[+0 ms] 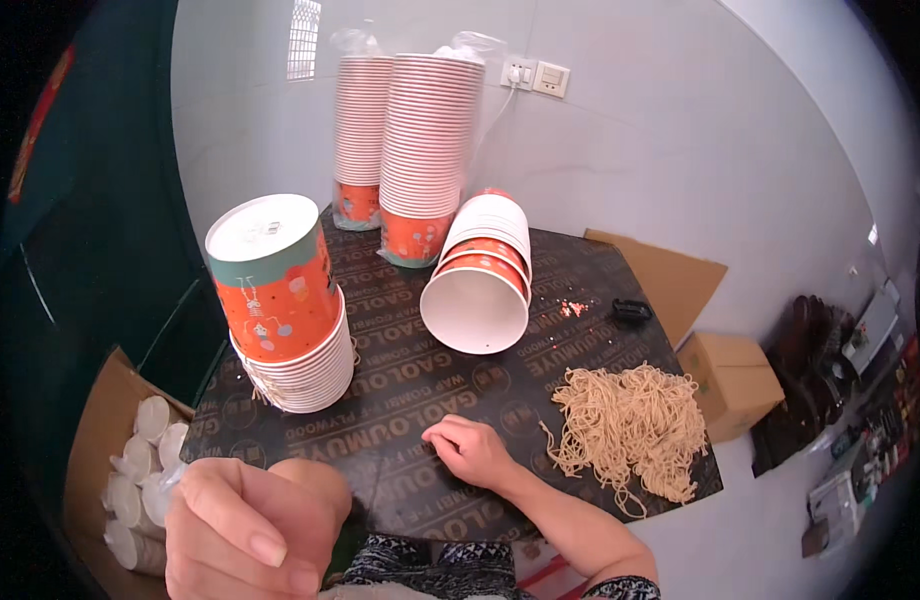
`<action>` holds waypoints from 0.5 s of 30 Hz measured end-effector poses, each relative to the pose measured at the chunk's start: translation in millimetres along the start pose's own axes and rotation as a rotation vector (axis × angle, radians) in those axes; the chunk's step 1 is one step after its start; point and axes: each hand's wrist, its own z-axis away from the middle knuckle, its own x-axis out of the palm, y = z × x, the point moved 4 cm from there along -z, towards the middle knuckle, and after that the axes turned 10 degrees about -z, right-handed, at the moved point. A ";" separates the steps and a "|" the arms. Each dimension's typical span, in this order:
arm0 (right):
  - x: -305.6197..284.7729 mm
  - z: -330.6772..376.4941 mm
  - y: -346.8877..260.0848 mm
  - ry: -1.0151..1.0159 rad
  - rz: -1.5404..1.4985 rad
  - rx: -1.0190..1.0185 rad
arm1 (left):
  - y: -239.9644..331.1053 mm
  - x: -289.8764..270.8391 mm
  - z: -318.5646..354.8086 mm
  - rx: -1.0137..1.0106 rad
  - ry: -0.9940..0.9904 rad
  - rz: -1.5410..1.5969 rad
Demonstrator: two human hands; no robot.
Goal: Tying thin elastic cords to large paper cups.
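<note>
My left hand [255, 525] is raised close to the camera at the lower left, its fingers curled closed. Whatever it may hold is hidden. Lower down, my right hand [470, 450] rests near the table's front edge in a loose fist, and nothing shows in it. To its right lies a heap of tan strings [635, 430]. Beyond my left hand stands an upside-down stack of paper buckets [280, 300], orange and green on top, with white rims below. Strings hang at its rims. Another short stack of paper buckets [475, 310] lies on its side, mouth toward me.
Two tall bagged stacks of buckets [430, 140] stand at the back by the wall outlets [535, 77]. A small black object [632, 310] and orange crumbs [573, 308] lie at the right. An open carton [95, 440] with white rolls is at the left; a cardboard box [730, 385] stands beyond the table [390, 400].
</note>
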 end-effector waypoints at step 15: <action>-91.2 -35.6 -13.8 0.489 0.691 0.008 | 20.9 -24.1 -0.4 -0.319 0.096 -0.338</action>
